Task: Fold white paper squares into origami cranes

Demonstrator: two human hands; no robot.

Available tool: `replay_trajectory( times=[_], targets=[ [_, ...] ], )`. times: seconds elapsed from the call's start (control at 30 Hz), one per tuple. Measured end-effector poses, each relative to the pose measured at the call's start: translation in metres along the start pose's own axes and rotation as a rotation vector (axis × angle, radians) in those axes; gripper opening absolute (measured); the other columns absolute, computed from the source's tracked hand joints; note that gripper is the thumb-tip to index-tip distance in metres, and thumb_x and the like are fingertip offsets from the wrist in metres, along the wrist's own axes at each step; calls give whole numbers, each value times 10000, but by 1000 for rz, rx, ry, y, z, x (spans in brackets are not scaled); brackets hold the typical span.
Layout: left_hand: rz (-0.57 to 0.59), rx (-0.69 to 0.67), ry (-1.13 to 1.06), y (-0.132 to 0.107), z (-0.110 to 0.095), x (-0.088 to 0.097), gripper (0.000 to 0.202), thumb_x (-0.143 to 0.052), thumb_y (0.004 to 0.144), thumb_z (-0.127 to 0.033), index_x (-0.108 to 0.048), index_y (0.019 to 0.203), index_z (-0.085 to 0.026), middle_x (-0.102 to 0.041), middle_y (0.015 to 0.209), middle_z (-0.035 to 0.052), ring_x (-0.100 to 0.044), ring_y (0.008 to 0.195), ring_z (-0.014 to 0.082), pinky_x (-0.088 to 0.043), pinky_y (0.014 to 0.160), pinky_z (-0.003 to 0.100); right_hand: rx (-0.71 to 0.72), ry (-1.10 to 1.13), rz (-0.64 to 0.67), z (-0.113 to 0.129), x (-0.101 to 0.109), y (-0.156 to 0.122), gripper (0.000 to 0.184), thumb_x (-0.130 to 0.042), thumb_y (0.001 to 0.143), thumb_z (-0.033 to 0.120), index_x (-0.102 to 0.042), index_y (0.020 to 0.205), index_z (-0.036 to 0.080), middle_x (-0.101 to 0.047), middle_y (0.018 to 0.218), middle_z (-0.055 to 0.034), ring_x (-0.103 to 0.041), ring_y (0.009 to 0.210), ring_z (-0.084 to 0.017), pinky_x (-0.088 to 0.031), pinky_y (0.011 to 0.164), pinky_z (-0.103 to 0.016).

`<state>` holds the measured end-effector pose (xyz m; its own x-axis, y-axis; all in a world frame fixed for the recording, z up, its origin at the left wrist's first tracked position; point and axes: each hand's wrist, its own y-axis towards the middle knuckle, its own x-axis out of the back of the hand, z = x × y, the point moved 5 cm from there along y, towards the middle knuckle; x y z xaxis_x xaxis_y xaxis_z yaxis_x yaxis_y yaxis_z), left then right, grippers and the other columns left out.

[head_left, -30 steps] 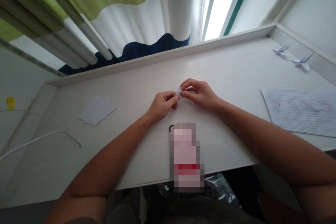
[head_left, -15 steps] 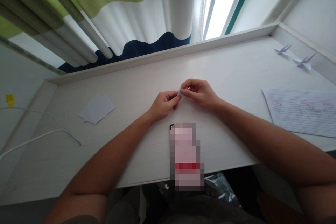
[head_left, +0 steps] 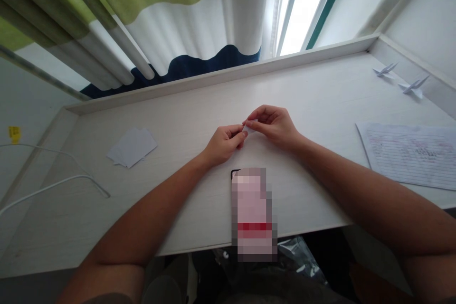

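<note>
Both my hands meet over the middle of the white desk [head_left: 178, 118]. My left hand [head_left: 223, 143] and my right hand [head_left: 273, 125] each pinch a small folded piece of white paper [head_left: 248, 128] between thumb and fingertips. The paper is mostly hidden by the fingers. A phone [head_left: 252, 211] lies flat just below my hands, hanging over the desk's front edge.
A small stack of white paper squares [head_left: 132, 147] lies to the left. Two folded paper cranes [head_left: 385, 70] [head_left: 413, 86] stand at the far right corner. A lined sheet [head_left: 409, 152] lies at right. A white cable [head_left: 57, 183] crosses the left end. A striped curtain hangs behind.
My hands have stayed in place, working the small paper; less of it shows between the fingertips now. The view has shifted very slightly.
</note>
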<state>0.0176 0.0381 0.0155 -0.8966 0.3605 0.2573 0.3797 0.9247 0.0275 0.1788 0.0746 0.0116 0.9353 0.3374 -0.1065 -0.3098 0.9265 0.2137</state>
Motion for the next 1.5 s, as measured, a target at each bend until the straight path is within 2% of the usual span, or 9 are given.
replay_trajectory(
  times=[0.17, 0.47, 0.63, 0.77, 0.83, 1.03, 1.2, 1.37, 1.5],
  targets=[
    [-11, -6, -16, 0, 2, 0, 384, -659, 936, -457, -576, 660, -203, -557, 625, -1, -443, 616, 133, -362, 630, 296, -2, 4, -6, 1, 0, 0, 263, -924, 761, 395, -737, 830, 224, -834, 906, -48, -785, 873, -222, -661, 871, -424],
    [-10, 13, -45, 1, 3, -1, 437, -704, 953, -507, -630, 665, -187, -625, 635, 12, -514, 603, 123, -430, 628, 279, 34, -14, -28, 4, 0, -1, 241, -924, 766, 353, -740, 849, 222, -809, 874, -39, -771, 836, -212, -650, 789, -387],
    [-33, 57, -161, 3, 11, -4, 526, -748, 934, -667, -761, 899, -142, -770, 757, 74, -656, 645, 140, -547, 663, 275, 10, 9, -40, 2, 1, 1, 323, -926, 777, 431, -716, 899, 216, -797, 880, -36, -757, 787, -198, -654, 746, -378],
    [-96, 51, -216, 3, 15, -3, 568, -720, 948, -710, -717, 866, -148, -790, 757, 88, -684, 607, 138, -548, 600, 260, -28, 4, -17, -2, 2, 3, 467, -909, 800, 549, -715, 1068, 220, -764, 889, -17, -744, 792, -182, -647, 742, -356],
    [-108, 50, -245, 3, 16, -3, 583, -690, 963, -727, -700, 864, -152, -791, 748, 91, -690, 583, 141, -543, 569, 260, -53, -21, 38, -4, -1, 4, 478, -908, 797, 587, -728, 1031, 211, -734, 851, -9, -715, 722, -165, -621, 672, -333],
    [-97, 54, -262, 1, 15, -4, 574, -682, 983, -703, -723, 871, -142, -799, 752, 105, -698, 573, 148, -540, 571, 269, -65, -101, 119, 0, -7, 1, 480, -925, 751, 641, -722, 770, 207, -710, 730, -11, -641, 652, -154, -547, 604, -313],
    [-60, 62, -314, 1, 11, -4, 495, -660, 1023, -610, -750, 920, -135, -846, 925, 148, -735, 675, 173, -544, 596, 284, -51, -90, 103, -1, -4, 1, 492, -884, 792, 675, -720, 832, 213, -710, 776, -20, -655, 692, -166, -555, 639, -333],
    [-36, 86, -350, 3, 12, 0, 451, -705, 989, -580, -759, 962, -132, -852, 1007, 161, -766, 754, 191, -549, 626, 285, -6, -24, 19, -2, 2, 2, 555, -933, 772, 563, -648, 1135, 254, -672, 842, 32, -665, 691, -138, -564, 658, -310],
    [-31, 102, -347, 4, 15, 1, 495, -723, 963, -633, -752, 979, -140, -849, 1032, 162, -789, 798, 206, -546, 622, 278, 26, -103, -13, -2, 5, 2, 496, -946, 759, 531, -633, 1023, 251, -682, 912, 11, -664, 752, -143, -569, 663, -310]
  ],
)
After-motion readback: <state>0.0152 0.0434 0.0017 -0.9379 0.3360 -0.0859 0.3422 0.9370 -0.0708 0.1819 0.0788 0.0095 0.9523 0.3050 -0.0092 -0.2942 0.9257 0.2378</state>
